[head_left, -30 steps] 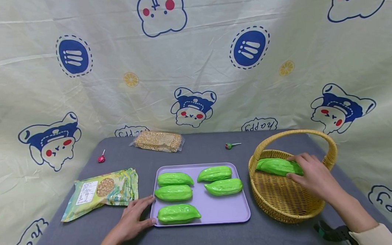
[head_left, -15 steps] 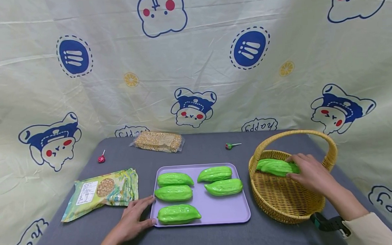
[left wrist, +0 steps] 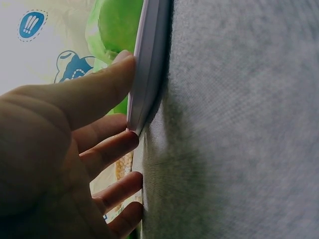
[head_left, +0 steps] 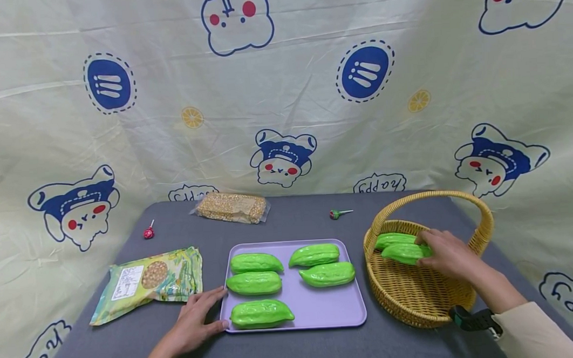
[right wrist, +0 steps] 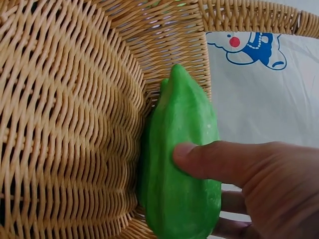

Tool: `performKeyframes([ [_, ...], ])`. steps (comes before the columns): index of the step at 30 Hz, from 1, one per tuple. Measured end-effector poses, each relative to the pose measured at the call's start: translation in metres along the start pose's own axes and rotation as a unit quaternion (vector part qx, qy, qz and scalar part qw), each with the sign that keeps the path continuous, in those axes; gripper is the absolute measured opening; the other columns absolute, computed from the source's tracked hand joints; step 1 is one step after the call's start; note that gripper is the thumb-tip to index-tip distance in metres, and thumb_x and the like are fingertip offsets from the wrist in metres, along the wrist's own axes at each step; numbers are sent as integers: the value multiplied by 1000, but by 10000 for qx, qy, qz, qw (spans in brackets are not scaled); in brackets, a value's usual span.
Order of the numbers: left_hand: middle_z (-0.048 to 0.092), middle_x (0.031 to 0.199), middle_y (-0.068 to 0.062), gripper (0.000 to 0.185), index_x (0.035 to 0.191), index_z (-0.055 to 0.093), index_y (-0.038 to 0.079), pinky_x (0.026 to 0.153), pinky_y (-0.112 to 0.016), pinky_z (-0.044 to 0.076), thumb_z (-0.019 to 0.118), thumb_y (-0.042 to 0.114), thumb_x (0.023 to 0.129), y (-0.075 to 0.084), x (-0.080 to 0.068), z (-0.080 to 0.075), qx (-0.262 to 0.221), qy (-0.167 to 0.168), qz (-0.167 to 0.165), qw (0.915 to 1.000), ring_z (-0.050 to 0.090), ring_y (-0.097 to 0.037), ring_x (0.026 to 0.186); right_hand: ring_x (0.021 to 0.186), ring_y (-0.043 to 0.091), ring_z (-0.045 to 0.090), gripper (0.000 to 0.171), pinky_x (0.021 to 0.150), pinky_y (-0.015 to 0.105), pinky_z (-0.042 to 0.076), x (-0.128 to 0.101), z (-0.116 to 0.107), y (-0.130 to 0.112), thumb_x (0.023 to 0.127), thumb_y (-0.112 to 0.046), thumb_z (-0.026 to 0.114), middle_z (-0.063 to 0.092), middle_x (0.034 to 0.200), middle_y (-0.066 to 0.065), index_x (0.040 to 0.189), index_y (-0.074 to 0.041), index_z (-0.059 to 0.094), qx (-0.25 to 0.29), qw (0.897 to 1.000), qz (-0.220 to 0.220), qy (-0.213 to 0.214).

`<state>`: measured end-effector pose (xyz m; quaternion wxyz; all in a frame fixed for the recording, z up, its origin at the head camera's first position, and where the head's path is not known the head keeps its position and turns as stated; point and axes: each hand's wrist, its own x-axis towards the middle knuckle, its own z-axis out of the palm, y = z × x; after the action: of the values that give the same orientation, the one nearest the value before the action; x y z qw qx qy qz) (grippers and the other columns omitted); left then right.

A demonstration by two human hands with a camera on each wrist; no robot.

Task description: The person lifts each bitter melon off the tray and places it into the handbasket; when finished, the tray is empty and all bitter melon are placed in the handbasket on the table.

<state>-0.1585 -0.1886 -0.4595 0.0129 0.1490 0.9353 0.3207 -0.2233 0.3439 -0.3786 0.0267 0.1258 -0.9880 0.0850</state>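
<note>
In the wicker basket, my right hand grips a green ridged gourd by its right end. The right wrist view shows the thumb pressed on the side of this gourd, its pointed end towards the basket wall. Another green gourd lies right behind it, partly covered. My left hand touches the left edge of a lilac tray, thumb and fingertips at the rim, fingers fairly straight. Three gourds lie on the tray's left half and two gourds on its right.
Left of the tray lies a printed yellow-green bag. A clear pack of grains is at the back. One red lollipop lies far left and a green-red lollipop back right. The basket's tall handle arches over its opening.
My right hand has shifted slightly left and nearer, bringing its gourd forward in the basket. The gourd behind it now shows separately. My left hand and the tray stay in place.
</note>
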Motion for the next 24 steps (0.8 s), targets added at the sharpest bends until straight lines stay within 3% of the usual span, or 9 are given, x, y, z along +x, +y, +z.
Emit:
performKeyframes([
  [12,50,141,-7,64,135,52,15,97,-57,29,72,38,79,0,0,-1,47,8,51,10000,40,-31,124,93,36,55,40,69,45,44,5,5,5,76,-25,77,59,107,17,106,-5,60,76,9988,147,-465],
  [24,50,141,-7,64,135,52,15,98,-56,29,72,38,79,0,0,0,28,-12,10,10000,40,-30,124,78,22,51,40,61,34,40,5,12,12,73,-24,79,55,95,11,101,-4,58,87,9980,146,-611],
])
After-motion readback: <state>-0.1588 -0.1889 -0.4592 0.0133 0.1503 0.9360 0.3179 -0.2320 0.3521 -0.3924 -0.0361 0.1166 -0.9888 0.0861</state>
